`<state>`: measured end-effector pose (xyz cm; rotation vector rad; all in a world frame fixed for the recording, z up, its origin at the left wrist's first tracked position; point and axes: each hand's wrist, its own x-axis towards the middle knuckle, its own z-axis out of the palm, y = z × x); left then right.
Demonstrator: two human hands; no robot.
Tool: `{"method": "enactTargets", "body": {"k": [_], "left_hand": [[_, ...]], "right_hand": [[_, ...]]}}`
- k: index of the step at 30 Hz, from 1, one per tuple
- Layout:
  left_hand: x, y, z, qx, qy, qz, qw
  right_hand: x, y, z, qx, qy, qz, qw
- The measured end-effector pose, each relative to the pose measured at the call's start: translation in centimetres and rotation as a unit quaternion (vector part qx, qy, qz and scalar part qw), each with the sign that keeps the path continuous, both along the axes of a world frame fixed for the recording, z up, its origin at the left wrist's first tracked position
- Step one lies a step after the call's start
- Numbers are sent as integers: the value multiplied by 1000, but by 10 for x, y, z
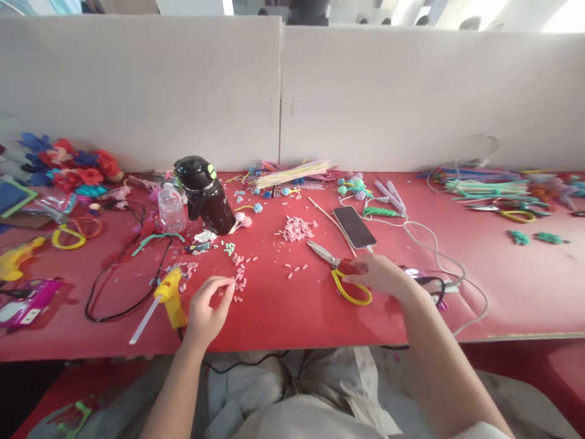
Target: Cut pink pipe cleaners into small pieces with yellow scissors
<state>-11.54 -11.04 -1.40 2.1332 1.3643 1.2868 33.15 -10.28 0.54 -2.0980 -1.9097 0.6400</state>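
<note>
From where I stand, a person sits at a long red table [283,317] with two bare hands out over it. The left hand [210,308] is low by the table, its thumb and pointing finger bent close together like a little pinch. I can't tell if a bit is caught between the tips. The loose pink bits [239,271] lie just beside those tips, at one o'clock from the hand. A bigger pink pile [297,228] sits farther off, between one and two o'clock. The yellow glue gun [171,299] is near this hand, between nine and ten o'clock. At twelve o'clock stands a black bottle [210,204], and at about eleven is a clear bottle [172,210].

The right hand [381,274] reaches over the yellow handles of the scissors [354,292], which lie at nine o'clock from it, their blades pointing away to the left. Its fingers are bent down, but I can't tell if they grip the handles. A phone [355,227] lies near, at eleven o'clock, with a thin stick [326,216] beside it.

Straight ahead of the person, at twelve o'clock, pale sticks [297,175] are heaped by the white wall [183,91]. Paper flowers [77,167] sit at eleven.
</note>
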Motion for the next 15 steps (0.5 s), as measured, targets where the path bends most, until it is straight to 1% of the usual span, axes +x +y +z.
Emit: {"method": "enactTargets", "body": {"k": [1, 3, 4, 5, 7, 9, 12, 15], "left_hand": [[2, -1, -1, 12, 3, 0, 1000], [6, -2, -1, 30, 5, -8, 1000], [9, -3, 0, 36, 7, -12, 999], [11, -3, 1, 39, 9, -17, 999], [14, -4, 3, 42, 11, -24, 999], [14, -6, 4, 45, 9, -23, 999], [6, -10, 2, 46, 11, -17, 999], [-3, -12, -1, 43, 19, -10, 999]], "right_hand": [[4, 10, 4, -3, -4, -12, 1000], [12, 37, 11, 43, -35, -101, 993], [15, 52, 14, 56, -76, -138, 986], [17, 66, 15, 30, -113, -152, 981], [21, 90, 15, -2, -128, -157, 979], [23, 104, 12, -26, -130, -157, 979], [26, 111, 7, -42, -130, -157, 978], [29, 115, 7, -54, -120, -151, 980]]}}
